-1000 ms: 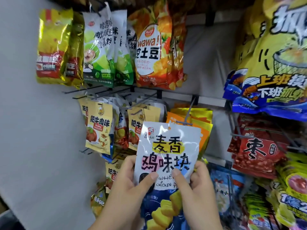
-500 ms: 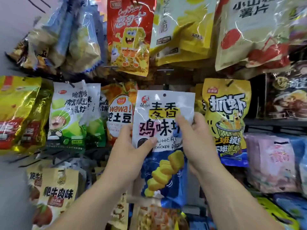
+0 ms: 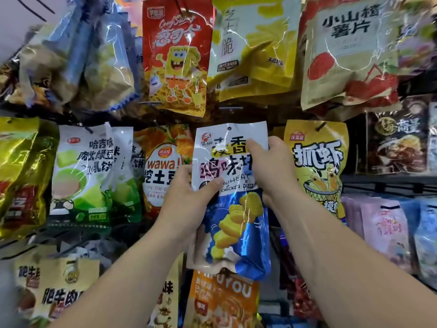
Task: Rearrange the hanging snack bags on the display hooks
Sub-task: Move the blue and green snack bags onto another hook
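Both my hands hold a white-and-blue snack bag (image 3: 233, 223) printed "wheat chicken pieces", with yellow pieces pictured on its lower half. My left hand (image 3: 189, 200) grips its left edge, thumb across the front. My right hand (image 3: 272, 166) pinches its upper right part, fingers over the print. The bag's punched hole is at its top middle, in front of the middle row of hooks, between the orange "wawa" bag (image 3: 163, 166) and the yellow shrimp-chip bag (image 3: 316, 166). Whether the hole is on a hook is hidden.
The top row hangs a red cartoon bag (image 3: 176, 55), a yellow-and-white bag (image 3: 255, 43) and a beige chip bag (image 3: 350, 50). Green-and-white bags (image 3: 82, 176) and gold bags (image 3: 21, 176) hang at left. An orange bag (image 3: 222, 301) hangs below; pink bags (image 3: 385, 228) are lower right.
The bag has been lifted from the lower row of hooks up to the middle row, and my view tilted up with it. My right hand shifted higher on the bag.
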`<move>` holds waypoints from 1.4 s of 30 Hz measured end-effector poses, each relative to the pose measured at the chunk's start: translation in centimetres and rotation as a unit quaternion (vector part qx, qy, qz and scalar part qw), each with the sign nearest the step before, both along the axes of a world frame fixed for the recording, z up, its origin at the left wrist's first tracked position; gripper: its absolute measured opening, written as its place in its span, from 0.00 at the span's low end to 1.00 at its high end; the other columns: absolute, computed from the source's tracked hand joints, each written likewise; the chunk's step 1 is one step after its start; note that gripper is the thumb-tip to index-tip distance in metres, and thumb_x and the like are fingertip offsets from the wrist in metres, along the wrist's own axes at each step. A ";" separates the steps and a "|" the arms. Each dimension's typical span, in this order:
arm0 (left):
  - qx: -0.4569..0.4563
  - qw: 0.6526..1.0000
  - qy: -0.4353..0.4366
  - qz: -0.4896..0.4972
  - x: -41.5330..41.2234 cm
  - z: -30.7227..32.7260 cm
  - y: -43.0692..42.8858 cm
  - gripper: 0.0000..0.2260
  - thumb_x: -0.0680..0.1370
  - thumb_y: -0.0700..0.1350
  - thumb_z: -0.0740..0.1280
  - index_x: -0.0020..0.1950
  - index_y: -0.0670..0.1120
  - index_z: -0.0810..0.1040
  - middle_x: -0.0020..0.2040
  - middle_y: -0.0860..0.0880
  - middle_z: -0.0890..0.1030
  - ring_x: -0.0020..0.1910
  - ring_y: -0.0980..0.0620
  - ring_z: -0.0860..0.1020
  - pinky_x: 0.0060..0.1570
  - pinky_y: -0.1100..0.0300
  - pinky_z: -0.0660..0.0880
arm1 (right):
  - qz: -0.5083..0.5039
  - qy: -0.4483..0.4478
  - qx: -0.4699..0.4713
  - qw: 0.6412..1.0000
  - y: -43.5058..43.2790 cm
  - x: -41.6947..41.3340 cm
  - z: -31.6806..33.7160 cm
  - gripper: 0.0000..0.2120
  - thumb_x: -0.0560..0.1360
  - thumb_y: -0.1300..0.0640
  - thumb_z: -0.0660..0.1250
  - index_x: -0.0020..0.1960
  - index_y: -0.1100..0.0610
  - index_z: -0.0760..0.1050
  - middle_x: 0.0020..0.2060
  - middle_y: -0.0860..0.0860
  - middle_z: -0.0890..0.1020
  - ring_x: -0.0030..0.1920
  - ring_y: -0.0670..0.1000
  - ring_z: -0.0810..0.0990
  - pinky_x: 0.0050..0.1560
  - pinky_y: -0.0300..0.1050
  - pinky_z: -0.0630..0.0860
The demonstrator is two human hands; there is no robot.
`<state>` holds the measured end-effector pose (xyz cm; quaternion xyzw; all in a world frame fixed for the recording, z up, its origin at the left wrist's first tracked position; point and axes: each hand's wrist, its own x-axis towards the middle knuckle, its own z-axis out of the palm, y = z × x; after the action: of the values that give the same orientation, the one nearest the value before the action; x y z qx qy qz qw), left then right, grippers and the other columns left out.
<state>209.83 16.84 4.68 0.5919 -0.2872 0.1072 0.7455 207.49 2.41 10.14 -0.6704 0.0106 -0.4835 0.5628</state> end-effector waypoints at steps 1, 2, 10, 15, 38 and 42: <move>0.000 1.000 0.001 0.000 0.1 0.0 -0.1 0.12 0.80 0.43 0.73 0.61 0.49 0.75 0.52 0.50 0.87 0.46 0.53 0.87 0.41 0.60 0.84 | -0.001 0.000 0.002 1.000 0.0 0.1 0.0 0.13 0.79 0.48 0.67 0.51 0.59 0.77 0.48 0.60 0.84 0.42 0.60 0.82 0.44 0.69 0.81; 0.000 1.000 0.001 0.000 0.2 -0.1 -0.1 0.12 0.80 0.43 0.73 0.60 0.49 0.75 0.52 0.49 0.87 0.47 0.52 0.87 0.43 0.57 0.85 | -0.004 -0.001 0.003 1.000 0.0 0.1 0.1 0.14 0.77 0.47 0.67 0.52 0.59 0.77 0.48 0.61 0.84 0.43 0.61 0.83 0.44 0.70 0.80; -0.002 1.000 -0.011 0.004 1.7 -0.9 -0.9 0.10 0.80 0.42 0.73 0.55 0.53 0.75 0.51 0.52 0.86 0.41 0.62 0.85 0.34 0.70 0.77 | -0.095 -0.017 -0.110 0.989 -0.4 0.6 -0.8 0.23 0.81 0.52 0.69 0.72 0.53 0.65 0.63 0.52 0.77 0.58 0.47 0.78 0.46 0.28 0.71; -0.003 1.000 -0.009 0.015 2.5 -1.7 -1.2 0.13 0.79 0.45 0.74 0.61 0.53 0.76 0.53 0.50 0.88 0.49 0.51 0.87 0.49 0.50 0.85 | -0.209 -0.065 -0.414 0.883 0.6 0.5 -3.4 0.25 0.82 0.50 0.67 0.77 0.52 0.69 0.82 0.56 0.58 0.83 0.56 0.52 0.81 0.51 0.51; 0.196 0.961 -0.052 0.189 4.0 -8.7 2.6 0.21 0.81 0.49 0.71 0.73 0.57 0.69 0.63 0.58 0.76 0.56 0.61 0.76 0.47 0.69 0.70 | -0.287 0.226 -0.570 0.736 -1.5 8.2 -3.9 0.36 0.82 0.38 0.58 0.84 0.42 0.46 0.84 0.53 0.36 0.83 0.61 0.34 0.78 0.75 0.39; 0.198 0.955 -0.060 0.212 3.6 -9.5 3.9 0.17 0.82 0.48 0.70 0.70 0.55 0.72 0.61 0.58 0.77 0.57 0.63 0.76 0.49 0.67 0.71 | -0.238 0.194 -0.535 0.787 -0.2 6.0 -4.9 0.34 0.82 0.38 0.61 0.83 0.45 0.54 0.85 0.55 0.44 0.84 0.60 0.40 0.80 0.70 0.46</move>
<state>213.45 20.76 -4.85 0.7677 -0.2143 0.2391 0.5545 213.50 2.18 5.20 -0.9201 0.0185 -0.3899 -0.0327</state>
